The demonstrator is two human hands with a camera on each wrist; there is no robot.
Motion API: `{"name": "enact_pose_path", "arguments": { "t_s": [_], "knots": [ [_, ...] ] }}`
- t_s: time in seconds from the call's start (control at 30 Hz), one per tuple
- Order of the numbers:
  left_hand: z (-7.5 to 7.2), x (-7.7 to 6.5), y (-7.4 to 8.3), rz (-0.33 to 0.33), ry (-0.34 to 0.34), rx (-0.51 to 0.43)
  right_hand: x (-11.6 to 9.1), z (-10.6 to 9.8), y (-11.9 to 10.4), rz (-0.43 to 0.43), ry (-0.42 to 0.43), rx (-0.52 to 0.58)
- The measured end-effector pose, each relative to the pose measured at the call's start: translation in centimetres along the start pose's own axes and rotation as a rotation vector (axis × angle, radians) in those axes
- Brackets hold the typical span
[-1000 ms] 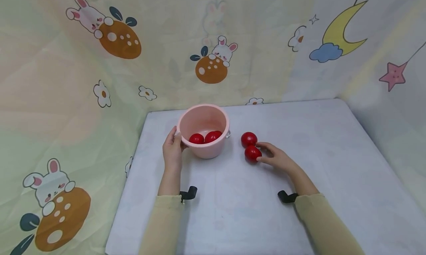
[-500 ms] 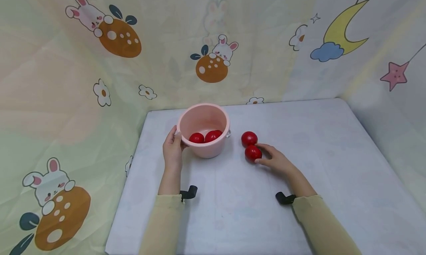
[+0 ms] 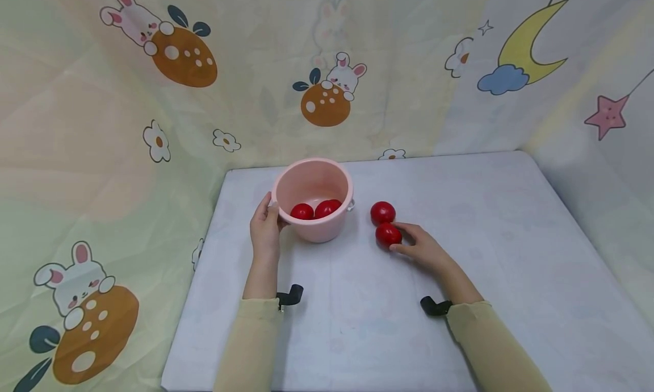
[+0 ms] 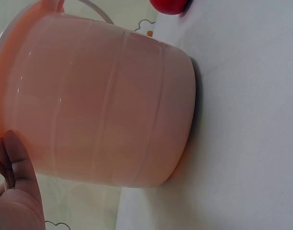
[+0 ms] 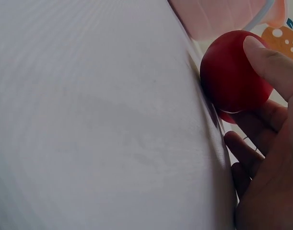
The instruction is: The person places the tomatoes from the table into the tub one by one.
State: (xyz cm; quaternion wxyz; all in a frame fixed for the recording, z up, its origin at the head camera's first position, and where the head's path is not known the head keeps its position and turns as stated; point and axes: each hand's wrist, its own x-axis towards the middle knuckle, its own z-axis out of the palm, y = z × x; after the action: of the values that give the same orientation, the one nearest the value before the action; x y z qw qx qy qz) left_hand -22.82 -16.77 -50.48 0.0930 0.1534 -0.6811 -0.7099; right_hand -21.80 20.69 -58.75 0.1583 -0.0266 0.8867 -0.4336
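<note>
A pink bucket (image 3: pixel 318 230) stands at the back left of the table, with shiny red balls (image 3: pixel 302 211) inside it. My left hand (image 3: pixel 264 233) holds the bucket by the left side of its rim; in the left wrist view its fingers (image 4: pixel 17 155) lie against the bucket's outer wall. To the bucket's right are two more red balls on the table. My right hand (image 3: pixel 426 249) pinches the nearer red ball (image 3: pixel 388 236) between thumb and fingers, and the right wrist view shows the thumb (image 5: pixel 271 62) pressed on it. Just behind lies the farther red ball (image 3: pixel 382 213).
A white-covered table (image 3: pixel 352 324) carries everything. Behind it and at both sides hangs a printed cloth (image 3: pixel 255 68) with rabbits, flowers and a moon. A metal handle fitting (image 3: pixel 351 206) sticks out at the bucket's right side. Each wrist wears a black camera mount (image 3: pixel 291 295).
My right hand and forearm have shifted slightly left, with thumb and fingers closer around the nearer red ball. The left hand and bucket stay in place.
</note>
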Motion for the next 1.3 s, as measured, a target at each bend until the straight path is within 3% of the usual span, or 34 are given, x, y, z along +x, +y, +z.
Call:
{"name": "enact_pose_path", "arguments": {
  "t_s": [0.2, 0.8, 0.93, 1.3],
  "knots": [
    [0.0, 0.1, 0.1, -0.019, 0.0, -0.009, 0.0, 0.0, -0.1, -0.005, 0.011, -0.015],
    [0.1, -0.1, 0.4, 0.008, 0.007, -0.011, -0.6, -1.1, -1.4, -0.035, -0.004, -0.043],
    [0.1, -0.1, 0.4, 0.003, 0.014, -0.012, -0.7, -2.0, -2.5, -0.049, 0.004, -0.075],
    [0.1, -0.1, 0.3, -0.006, 0.009, -0.007, -0.1, -5.2, -7.2, -0.198, 0.057, -0.108]
  ]
}}
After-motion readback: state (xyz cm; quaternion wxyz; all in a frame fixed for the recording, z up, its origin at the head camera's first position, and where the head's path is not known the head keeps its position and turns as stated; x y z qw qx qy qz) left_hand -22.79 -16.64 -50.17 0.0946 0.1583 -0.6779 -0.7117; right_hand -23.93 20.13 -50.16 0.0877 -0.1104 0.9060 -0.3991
